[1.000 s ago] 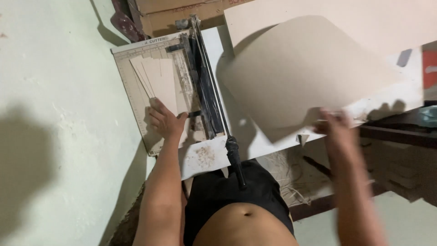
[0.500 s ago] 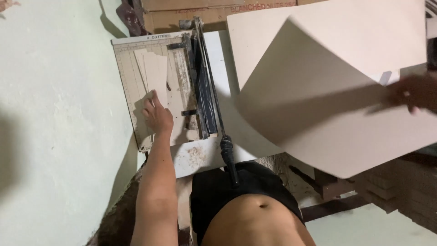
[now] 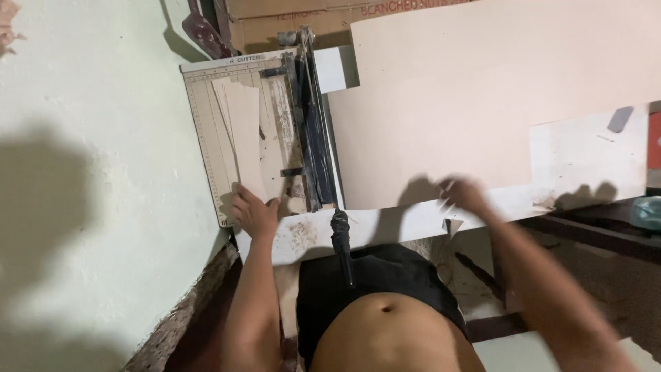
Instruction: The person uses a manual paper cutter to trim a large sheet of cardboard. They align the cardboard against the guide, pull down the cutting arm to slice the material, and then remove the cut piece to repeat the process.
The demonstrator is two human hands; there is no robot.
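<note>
Large sheet [image 3: 482, 103]: plain pale beige, no pattern; narrow strips [image 3: 244, 134] on the cutter share that beige. Paper cutter base [image 3: 206, 138]: cream with a fine ruled grid, blade arm [image 3: 313, 138] and handle [image 3: 342, 241] black. Desk [image 3: 592, 158]: white, scuffed; wall [image 3: 89, 138] pale green.

Two bare hands are seen: one left hand [image 3: 253, 213] and one right hand [image 3: 463, 195]. One paper cutter [image 3: 206, 148] with a gridded base is counted, fitted with one black blade arm [image 3: 313, 131] that ends in one black handle [image 3: 341, 238]. Several narrow beige strips [image 3: 244, 138] are stacked on the base; their exact number cannot be told. At least two large beige sheets [image 3: 482, 89] are laid overlapping on one white table [image 3: 592, 158]. One brown cardboard box [image 3: 289, 17] is visible at the top.
</note>
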